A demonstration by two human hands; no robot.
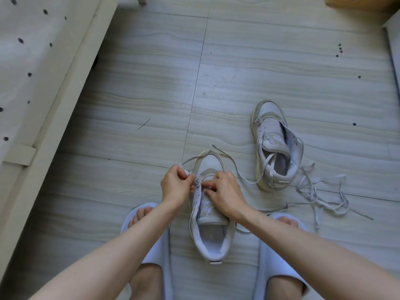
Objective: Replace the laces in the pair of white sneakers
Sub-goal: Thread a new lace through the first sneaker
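A white high-top sneaker [211, 237] stands on the floor between my feet, toe pointing away. My left hand [176, 185] pinches a white lace [195, 158] at the sneaker's left eyelet row. My right hand [225, 191] rests on the tongue, fingers closed on the lace near the lower eyelets. The lace loops loosely around the toe. The second white sneaker [273, 148] lies to the right, tongue up, with no lace threaded. A loose tangle of laces [320, 191] lies on the floor beside it.
Pale wood-grain floor tiles [238, 61] stretch ahead. A bed frame with a dotted sheet [32, 61] runs along the left. My feet wear white slippers [149, 224] on either side of the near sneaker. A wooden object [357, 3] sits at the top right.
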